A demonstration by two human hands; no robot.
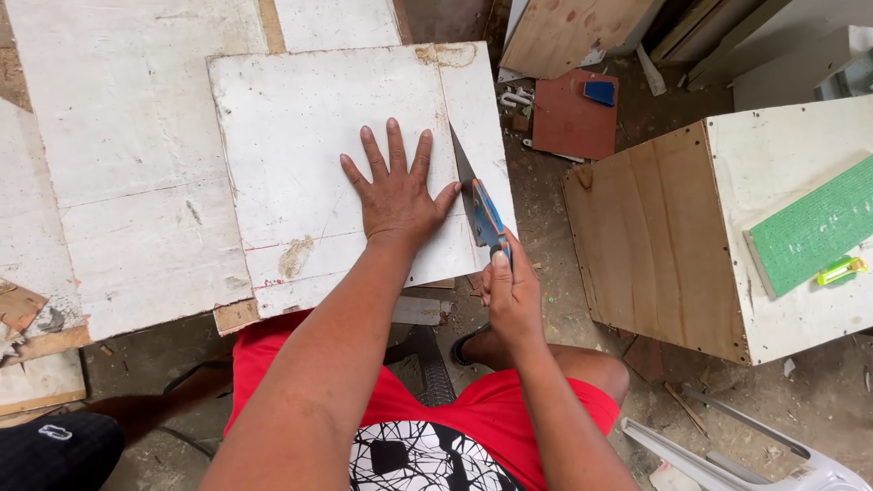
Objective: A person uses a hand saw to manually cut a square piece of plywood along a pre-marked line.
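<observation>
A worn white board [300,136] lies flat in front of me on larger white panels. My left hand [396,186] presses flat on it, fingers spread. My right hand [511,295] grips the blue and orange handle of a handsaw [484,214]. The saw's dark blade slants up into a cut line near the board's right edge, just right of my left thumb. A narrow strip of the board lies to the right of the blade.
A brown and white box-like cabinet [691,245] stands to the right, with a green board [814,227] and a small yellow-green object [841,269] on top. A reddish square panel [573,118] lies on the sawdust-strewn floor. A white plastic chair [727,455] sits at the lower right.
</observation>
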